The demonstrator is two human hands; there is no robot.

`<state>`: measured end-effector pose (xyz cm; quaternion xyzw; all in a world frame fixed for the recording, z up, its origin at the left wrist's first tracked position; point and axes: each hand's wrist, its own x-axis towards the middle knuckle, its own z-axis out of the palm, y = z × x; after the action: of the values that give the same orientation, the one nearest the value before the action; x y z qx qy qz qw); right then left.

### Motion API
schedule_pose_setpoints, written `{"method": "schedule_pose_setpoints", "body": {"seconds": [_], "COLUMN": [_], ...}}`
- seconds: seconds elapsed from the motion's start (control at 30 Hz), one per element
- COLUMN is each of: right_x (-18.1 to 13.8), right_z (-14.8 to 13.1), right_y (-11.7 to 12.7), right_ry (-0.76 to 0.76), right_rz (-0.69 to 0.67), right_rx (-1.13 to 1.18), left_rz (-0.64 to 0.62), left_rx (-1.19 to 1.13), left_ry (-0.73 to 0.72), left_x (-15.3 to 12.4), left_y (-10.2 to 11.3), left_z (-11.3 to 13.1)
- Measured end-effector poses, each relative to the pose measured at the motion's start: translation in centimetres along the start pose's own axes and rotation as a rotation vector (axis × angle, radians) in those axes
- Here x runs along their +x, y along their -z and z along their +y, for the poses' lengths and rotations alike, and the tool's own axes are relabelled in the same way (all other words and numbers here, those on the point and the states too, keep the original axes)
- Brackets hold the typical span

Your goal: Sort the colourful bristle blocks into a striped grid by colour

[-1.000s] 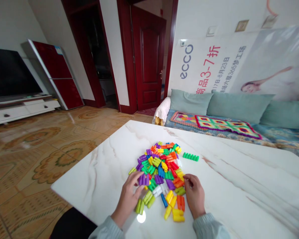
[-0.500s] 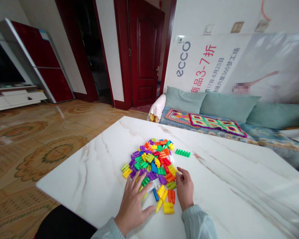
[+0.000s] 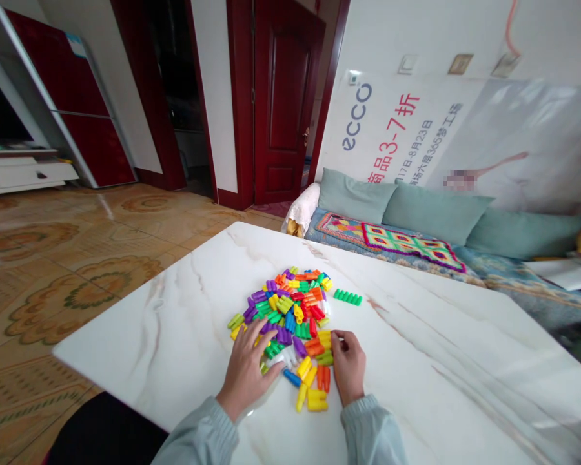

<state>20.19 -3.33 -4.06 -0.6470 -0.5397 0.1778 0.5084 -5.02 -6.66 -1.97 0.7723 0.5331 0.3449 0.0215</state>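
Note:
A pile of colourful plastic toy building blocks (image 3: 290, 318) lies on the white marble-patterned table (image 3: 407, 381). My left hand (image 3: 249, 368) rests over the pile's near left side, fingers spread and bent, close to green and white blocks (image 3: 285, 356). My right hand (image 3: 349, 365) is at the pile's right edge, its thumb and fingers pinched on the end of a yellow block (image 3: 325, 338). Touching that block is an orange one (image 3: 314, 347). Between the hands lie a blue block (image 3: 292, 378), an orange-red block (image 3: 323, 378) and several yellow blocks (image 3: 317, 400).
A row of joined green blocks (image 3: 347, 297) lies apart, right of the pile. Behind the table stands a sofa with green cushions (image 3: 430, 210) and a crocheted cover (image 3: 411, 247). A red door (image 3: 288, 110) and a red fridge (image 3: 72, 97) are further back.
My right hand has closed in on the yellow block, which has shifted slightly towards me. My left hand stays spread over the pile. The view has swung a little.

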Motion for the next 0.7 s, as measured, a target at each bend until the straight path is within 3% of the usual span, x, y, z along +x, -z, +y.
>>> {"method": "schedule_pose_setpoints", "body": {"seconds": [0.13, 0.27, 0.5, 0.7], "right_x": [0.3, 3.5, 11.7, 13.2], "right_z": [-0.1, -1.7, -5.4, -6.6], "right_y": [0.1, -0.4, -4.4, -6.3], "right_ry": [0.003, 0.069, 0.066, 0.025], "right_rz": [0.019, 0.007, -0.182, -0.268], "right_rx": [-0.001, -0.131, -0.378, -0.396], "left_rz": [0.000, 0.012, -0.012, 0.020], "left_rx": [-0.015, -0.025, -0.042, -0.043], "left_ry": [-0.004, 0.012, 0.078, 0.055], "left_x": [-0.1, -0.2, -0.3, -0.2], "left_y": [-0.4, -0.6, -0.5, -0.8], "left_z": [-0.2, -0.3, -0.1, -0.5]}}
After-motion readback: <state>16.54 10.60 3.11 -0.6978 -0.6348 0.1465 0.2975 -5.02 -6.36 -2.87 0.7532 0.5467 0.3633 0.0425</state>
